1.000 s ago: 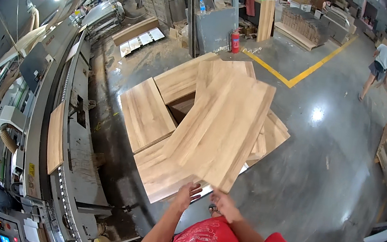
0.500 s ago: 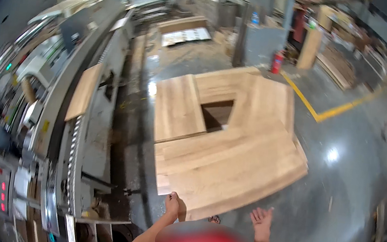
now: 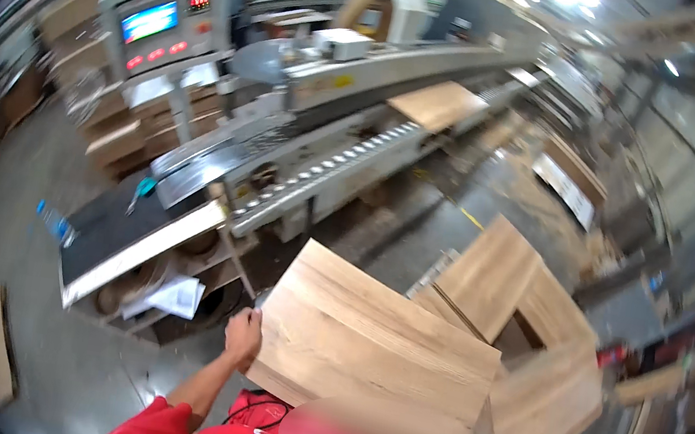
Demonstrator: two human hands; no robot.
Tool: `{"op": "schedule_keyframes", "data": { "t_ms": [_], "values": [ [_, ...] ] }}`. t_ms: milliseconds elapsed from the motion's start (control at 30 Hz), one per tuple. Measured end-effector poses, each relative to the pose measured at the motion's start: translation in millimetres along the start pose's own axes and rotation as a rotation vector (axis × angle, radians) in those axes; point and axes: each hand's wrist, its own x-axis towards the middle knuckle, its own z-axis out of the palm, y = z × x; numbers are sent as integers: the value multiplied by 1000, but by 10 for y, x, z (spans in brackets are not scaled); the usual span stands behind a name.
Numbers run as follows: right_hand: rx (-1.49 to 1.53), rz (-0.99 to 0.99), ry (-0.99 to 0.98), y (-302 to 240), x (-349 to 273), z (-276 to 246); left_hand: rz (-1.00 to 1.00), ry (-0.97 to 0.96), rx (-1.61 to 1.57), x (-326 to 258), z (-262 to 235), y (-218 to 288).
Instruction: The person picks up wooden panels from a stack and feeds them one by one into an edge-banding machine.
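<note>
My left hand is closed round the left edge of a wide light-brown wooden panel. The panel extends to the right in front of my body, tilted, and overlaps the other boards. Beyond its right end lies a stack of similar wooden panels, with a dark gap between some of them. My right hand does not show; the panel and a blurred patch cover the area at the lower middle.
A long machine with a roller track runs across ahead, with a wooden board on it. Its control panel stands at the upper left. A black-topped table is at left, near a plastic bottle on the floor.
My view has swung left toward the machine. The near panel has come off the stack and turned leftward in my left hand's grip. My right hand, open before, has left the view.
</note>
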Motion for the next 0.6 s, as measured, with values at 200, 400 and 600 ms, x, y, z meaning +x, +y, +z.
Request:
{"op": "schedule_keyframes", "data": {
  "t_ms": [200, 400, 600],
  "values": [
    [-381, 307, 158, 826, 1007, 452, -210, 400, -240, 136, -1147, -926],
    [-719, 490, 137, 2062, 1608, 1381, -345, 802, -345, 23, -1589, -2131],
    [-845, 609, 65, 3199, 1635, 2157, -575, 986, -325, 82, -2020, -2696]
  ]
}}
